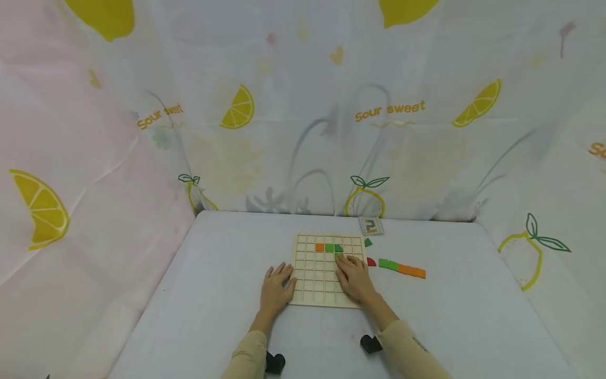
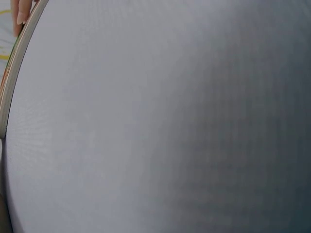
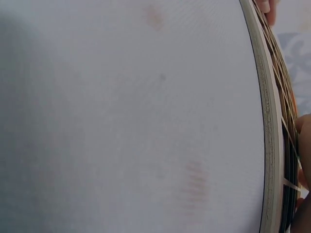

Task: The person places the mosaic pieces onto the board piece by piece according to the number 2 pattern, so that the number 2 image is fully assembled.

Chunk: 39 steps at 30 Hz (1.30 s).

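Note:
A wooden grid board lies on the white table. In its upper rows sit an orange square tile, a green square tile and a green tile with a rounded corner. Just below that last one, another green tile shows partly, under the fingertips of my right hand, which press down at it. My left hand rests at the board's left edge, fingers spread and fairly straight. In the right wrist view, right-hand fingers appear over the board's rim.
Right of the board, a row of green and orange tiles lies on the table. Closer to the board are a red rounded tile and a loose green tile. A small pattern card lies behind, near the printed curtain.

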{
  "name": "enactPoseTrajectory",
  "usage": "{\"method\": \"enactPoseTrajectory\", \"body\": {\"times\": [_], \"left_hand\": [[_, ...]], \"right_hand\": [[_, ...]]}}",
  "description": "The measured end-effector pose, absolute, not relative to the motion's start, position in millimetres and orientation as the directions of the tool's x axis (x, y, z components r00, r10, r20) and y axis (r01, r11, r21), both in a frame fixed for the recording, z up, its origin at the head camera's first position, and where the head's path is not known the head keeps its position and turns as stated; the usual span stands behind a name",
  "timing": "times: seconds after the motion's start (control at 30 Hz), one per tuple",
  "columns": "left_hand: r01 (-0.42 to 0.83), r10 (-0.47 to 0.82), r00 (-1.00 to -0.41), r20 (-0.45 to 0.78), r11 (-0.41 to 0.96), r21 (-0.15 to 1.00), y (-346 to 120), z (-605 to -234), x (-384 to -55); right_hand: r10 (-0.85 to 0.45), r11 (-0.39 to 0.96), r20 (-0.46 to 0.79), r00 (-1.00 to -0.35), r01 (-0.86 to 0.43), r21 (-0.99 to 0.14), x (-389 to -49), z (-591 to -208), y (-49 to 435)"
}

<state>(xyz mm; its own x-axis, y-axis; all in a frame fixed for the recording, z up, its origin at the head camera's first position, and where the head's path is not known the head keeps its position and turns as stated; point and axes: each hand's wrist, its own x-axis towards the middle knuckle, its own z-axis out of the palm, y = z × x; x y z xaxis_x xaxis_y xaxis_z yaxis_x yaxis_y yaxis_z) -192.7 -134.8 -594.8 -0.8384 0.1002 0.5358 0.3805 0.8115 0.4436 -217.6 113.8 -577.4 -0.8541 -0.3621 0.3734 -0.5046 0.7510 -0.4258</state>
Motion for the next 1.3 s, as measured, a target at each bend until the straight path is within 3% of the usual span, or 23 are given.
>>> {"method": "enactPoseTrajectory", "body": {"times": [0.37,0.53,0.67,0.8,0.93,1.13,1.3], "left_hand": [[0.372,0.09,-0.85,0.52,0.8,0.471,-137,-592,-194],[0.379,0.091,-0.841,0.533,0.803,0.46,-138,-592,-193],[0.388,0.096,-0.83,0.549,0.806,0.447,-137,-593,-193],[0.392,0.095,-0.829,0.551,0.802,0.451,-137,-593,-193],[0.393,0.093,-0.828,0.553,0.801,0.452,-137,-593,-193],[0.394,0.09,-0.828,0.553,0.795,0.46,-136,-592,-192],[0.39,0.088,-0.831,0.549,0.796,0.463,-134,-593,-192]], "right_hand": [[-0.405,0.771,0.27,-0.874,-0.485,-0.414,-220,-570,112],[-0.367,0.675,0.404,-0.838,-0.538,-0.504,-220,-575,113],[-0.218,0.582,0.554,-0.803,-0.563,-0.587,-221,-576,123],[-0.084,0.625,0.608,-0.789,-0.517,-0.585,-222,-572,143],[0.005,0.726,0.548,-0.836,-0.374,-0.577,-221,-567,170],[0.092,0.827,0.281,-0.955,-0.084,-0.556,-211,-568,199],[0.12,0.849,0.25,-0.961,-0.031,-0.528,-205,-575,209]]}}
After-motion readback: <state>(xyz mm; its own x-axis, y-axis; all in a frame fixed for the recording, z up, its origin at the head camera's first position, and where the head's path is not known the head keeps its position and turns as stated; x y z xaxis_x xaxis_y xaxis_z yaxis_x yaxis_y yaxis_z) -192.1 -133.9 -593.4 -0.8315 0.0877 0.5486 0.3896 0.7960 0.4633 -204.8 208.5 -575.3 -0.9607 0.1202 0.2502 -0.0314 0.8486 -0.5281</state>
